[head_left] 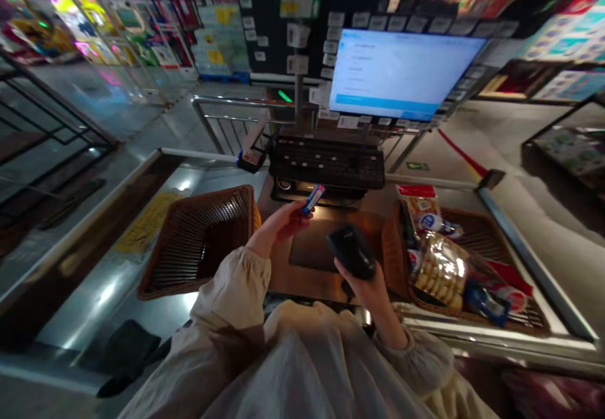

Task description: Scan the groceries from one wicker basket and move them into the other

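My left hand (278,222) holds a small blue and red packet (313,200) between its fingers, above the counter. My right hand (366,290) grips a black handheld barcode scanner (352,252), its head tilted up toward the packet. Below the hands lies a dark, flat scanning plate (307,252) set in the brown counter. To the right of my right hand stands a wicker basket (477,227) holding a clear bag of round biscuits (442,269), a cracker bag (418,208) and a blue packet (486,304).
A second wicker basket (196,242) stands left of my left hand. Ahead are a black keypad (326,164), a lit touchscreen (401,75) and metal railings (227,107). Metal counter edges run along both sides, with a shop floor and displays beyond.
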Tool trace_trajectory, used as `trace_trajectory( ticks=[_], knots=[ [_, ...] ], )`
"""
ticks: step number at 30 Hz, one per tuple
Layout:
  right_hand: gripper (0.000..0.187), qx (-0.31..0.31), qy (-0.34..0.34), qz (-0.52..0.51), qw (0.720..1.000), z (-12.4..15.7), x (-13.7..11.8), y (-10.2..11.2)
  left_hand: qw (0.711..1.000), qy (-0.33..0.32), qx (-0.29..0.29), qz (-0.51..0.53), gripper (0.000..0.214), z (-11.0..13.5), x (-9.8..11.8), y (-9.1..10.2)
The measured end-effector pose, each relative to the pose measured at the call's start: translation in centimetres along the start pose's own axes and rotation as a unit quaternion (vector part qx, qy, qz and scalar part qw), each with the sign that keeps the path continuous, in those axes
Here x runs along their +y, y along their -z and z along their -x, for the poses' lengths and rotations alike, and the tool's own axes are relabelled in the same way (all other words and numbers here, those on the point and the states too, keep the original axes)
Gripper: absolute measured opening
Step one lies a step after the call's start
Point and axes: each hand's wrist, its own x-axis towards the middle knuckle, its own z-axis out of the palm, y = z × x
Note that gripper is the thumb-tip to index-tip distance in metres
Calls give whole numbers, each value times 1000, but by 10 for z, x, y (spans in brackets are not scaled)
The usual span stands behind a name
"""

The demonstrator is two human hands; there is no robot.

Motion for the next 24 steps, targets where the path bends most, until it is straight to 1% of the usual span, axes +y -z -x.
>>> trace_trajectory(
  ticks=[1, 3, 5, 6, 8, 11, 13, 15, 16, 17, 19, 21, 22, 24],
  knots=[
    [27, -12, 7, 6, 1000, 2, -1, 6, 999, 30, -11, 29, 18, -5, -11, -9],
    [24, -25, 17, 25, 999, 5, -1, 17, 993, 85, -24, 83, 16, -11, -33, -22],
    [23, -24, 25, 39, 999, 8, 0, 26, 992, 83, -18, 94, 11, -14, -50, -28],
    [23, -20, 28, 42, 999, 8, 1, 29, 993, 70, -18, 90, 10, -13, -56, -29],
    [24, -13, 32, 40, 999, 9, 3, 34, 996, 35, -28, 81, 17, -12, -65, -31],
    [25, -16, 33, 31, 999, 8, 6, 37, 998, -11, -34, 58, 27, -9, -70, -35],
    [26, -25, 25, 29, 999, 8, 8, 37, 998, -62, -6, 15, 31, -6, -72, -37],
    [26, -35, 13, 27, 999, 9, 9, 37, 986, -150, 51, -58, 38, -3, -73, -39],
    [26, -37, 6, 26, 999, 9, 10, 36, 969, -205, 86, -106, 42, 0, -73, -40],
    [25, -36, 1, 22, 999, 9, 9, 35, 944, -260, 122, -163, 44, 3, -73, -40],
    [24, -36, -7, 9, 999, 10, 7, 34, 872, -350, 175, -293, 46, 11, -74, -39],
    [23, -39, -18, -5, 999, 10, 3, 33, 798, -395, 197, -410, 45, 19, -75, -35],
    [24, -42, -23, -11, 999, 11, 0, 32, 769, -407, 199, -450, 45, 23, -77, -33],
    [26, -49, -31, -17, 998, 11, -4, 32, 729, -434, 198, -491, 45, 26, -80, -28]
  ],
)
